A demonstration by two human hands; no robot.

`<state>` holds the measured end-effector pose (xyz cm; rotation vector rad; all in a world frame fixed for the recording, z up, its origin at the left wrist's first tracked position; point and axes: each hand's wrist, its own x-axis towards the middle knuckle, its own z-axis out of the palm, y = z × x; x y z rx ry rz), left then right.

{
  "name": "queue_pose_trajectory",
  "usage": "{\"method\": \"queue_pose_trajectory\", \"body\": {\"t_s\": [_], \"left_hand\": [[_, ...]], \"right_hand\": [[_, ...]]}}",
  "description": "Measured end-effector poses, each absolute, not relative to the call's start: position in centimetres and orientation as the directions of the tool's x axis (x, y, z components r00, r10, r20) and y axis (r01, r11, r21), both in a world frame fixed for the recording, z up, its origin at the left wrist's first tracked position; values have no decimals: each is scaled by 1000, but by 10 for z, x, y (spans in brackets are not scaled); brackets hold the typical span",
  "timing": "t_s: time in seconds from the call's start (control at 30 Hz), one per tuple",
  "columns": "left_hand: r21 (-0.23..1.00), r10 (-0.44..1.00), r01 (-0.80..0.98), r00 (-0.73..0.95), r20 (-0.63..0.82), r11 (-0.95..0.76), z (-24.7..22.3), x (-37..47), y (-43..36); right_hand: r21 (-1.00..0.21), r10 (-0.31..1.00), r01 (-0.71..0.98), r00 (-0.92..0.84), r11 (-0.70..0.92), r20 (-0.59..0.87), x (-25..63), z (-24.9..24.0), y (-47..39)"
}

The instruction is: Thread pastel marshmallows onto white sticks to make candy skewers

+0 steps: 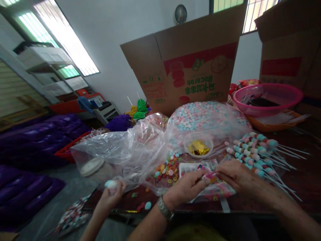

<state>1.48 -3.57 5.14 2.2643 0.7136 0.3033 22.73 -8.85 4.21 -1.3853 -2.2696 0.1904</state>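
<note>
In the head view, the person's two hands meet just in front of the clear round tub [211,147], which holds gold strips. The left hand [187,188], a metal watch [165,208] on its wrist, pinches a small pink-and-orange packet [211,177]; the right hand [237,176] has its fingertips closed on the packet's other side. Under them, nearer than the tub, lies a clear bag [222,191] with colourful contents. Left of the tub are ring-shaped pieces [167,170], and farther left another person's hand [114,190] grips a white-and-blue ball [110,184]. Right of the tub lie sticks of pastel balls [253,154]. Behind the tub sits a big bag of pink and blue balls [203,117], with a cardboard box [185,67] beyond; a pink basin [288,95] stands behind and to its right.
</note>
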Motion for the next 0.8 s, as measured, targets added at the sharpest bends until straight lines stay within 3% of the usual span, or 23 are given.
{"method": "queue_pose_trajectory", "body": {"t_s": [0.1,0.23,0.37,0.53,0.67,0.8], "left_hand": [[964,665,207,746,-46,-165,19,27,-35],[992,817,-61,574,-55,109,9,38,-33],[976,854,-195,521,15,102,13,41,-25],[961,836,-261,545,67,93,-11,37,-23],[965,839,-251,539,70,81,-26,34,-21],[966,824,-244,562,70,84,-17,29,-22]], "right_hand": [[-379,854,778,-375,501,360,221,50,-78],[-546,842,736,-61,400,536,207,45,-76],[-516,816,732,-93,444,571,190,26,-79],[-447,873,802,-178,396,455,181,12,-77],[-539,922,752,-262,380,284,183,15,-72],[-546,909,727,-307,416,283,182,27,-72]]}}
